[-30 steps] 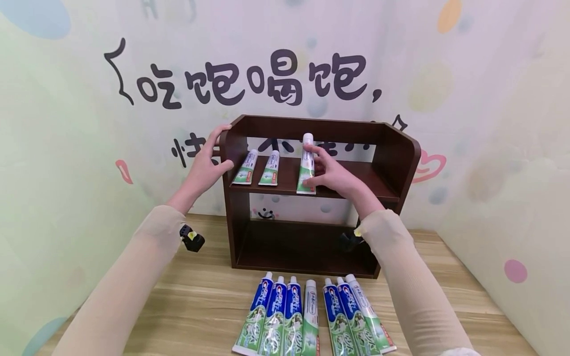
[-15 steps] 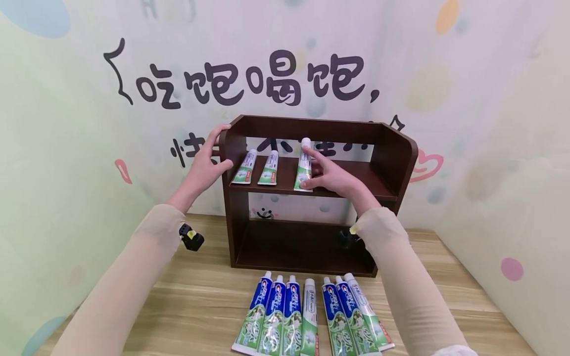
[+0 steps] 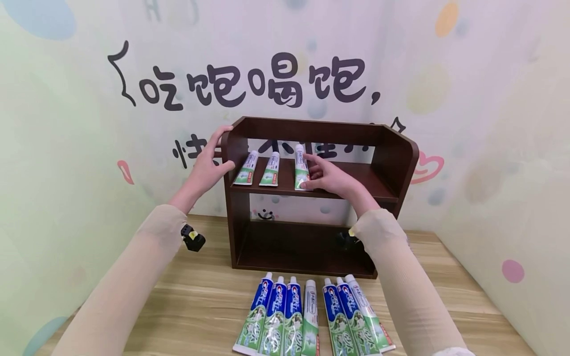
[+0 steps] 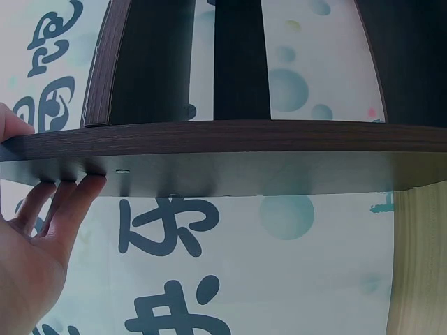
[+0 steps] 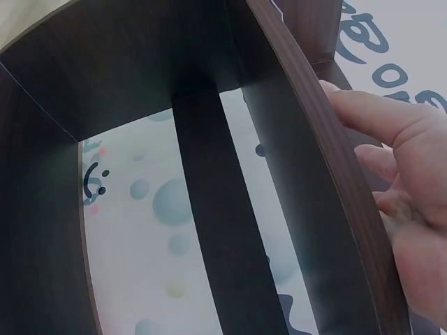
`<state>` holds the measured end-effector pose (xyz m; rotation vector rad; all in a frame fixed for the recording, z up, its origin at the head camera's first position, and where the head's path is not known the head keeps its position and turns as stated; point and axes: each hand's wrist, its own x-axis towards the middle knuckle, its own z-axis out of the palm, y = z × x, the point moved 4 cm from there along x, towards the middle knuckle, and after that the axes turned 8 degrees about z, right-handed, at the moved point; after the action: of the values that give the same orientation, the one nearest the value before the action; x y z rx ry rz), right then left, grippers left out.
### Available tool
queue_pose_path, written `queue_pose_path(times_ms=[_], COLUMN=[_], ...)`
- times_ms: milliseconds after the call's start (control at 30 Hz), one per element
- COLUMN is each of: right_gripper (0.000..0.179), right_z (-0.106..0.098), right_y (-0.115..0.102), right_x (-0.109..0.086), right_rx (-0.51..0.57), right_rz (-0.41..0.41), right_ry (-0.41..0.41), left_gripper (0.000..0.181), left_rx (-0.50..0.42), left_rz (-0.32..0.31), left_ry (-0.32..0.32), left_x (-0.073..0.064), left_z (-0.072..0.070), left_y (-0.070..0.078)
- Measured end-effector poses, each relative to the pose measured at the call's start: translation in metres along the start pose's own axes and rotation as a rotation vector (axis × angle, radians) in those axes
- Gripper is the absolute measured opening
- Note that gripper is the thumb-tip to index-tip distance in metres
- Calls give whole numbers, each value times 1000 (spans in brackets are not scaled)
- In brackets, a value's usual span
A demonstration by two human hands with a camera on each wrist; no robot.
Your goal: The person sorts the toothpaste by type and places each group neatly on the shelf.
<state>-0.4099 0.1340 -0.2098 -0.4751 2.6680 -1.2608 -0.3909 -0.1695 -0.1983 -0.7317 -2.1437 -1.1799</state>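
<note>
My left hand grips the left side panel of the dark brown wooden shelf. In the left wrist view its fingers press the panel's outer face, and the thumb lies on the other side. On the upper board, my right hand holds a white and green toothpaste tube, thumb at its lower end and index finger by its upper right edge. The right wrist view shows this hand beyond the board's edge, the tube hidden. Two similar tubes, a left one and another, rest to its left.
On the wooden table before the shelf lie several toothpaste tubes, caps toward the shelf: blue and green ones, a white and green one, and more at right. A printed wall stands behind the shelf.
My right hand has brought the toothpaste tube down and slightly left onto the upper board; its cap now sits lower. The index finger has shifted toward the tube's right edge. My left hand stays put.
</note>
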Motion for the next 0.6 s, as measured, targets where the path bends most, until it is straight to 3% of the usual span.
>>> queue_pose_path(times_ms=[367, 600], right_gripper=[64, 60], right_z=[0, -2], right_y=[-5, -3], right_x=[-4, -3], right_rx=[-122, -163], right_rz=[-64, -44], right_ry=[-8, 5], left_gripper=[75, 76], left_rx=[2, 4], left_rz=[-3, 10], left_ry=[1, 7], left_x=[-2, 0], left_z=[0, 1], left_y=[0, 0])
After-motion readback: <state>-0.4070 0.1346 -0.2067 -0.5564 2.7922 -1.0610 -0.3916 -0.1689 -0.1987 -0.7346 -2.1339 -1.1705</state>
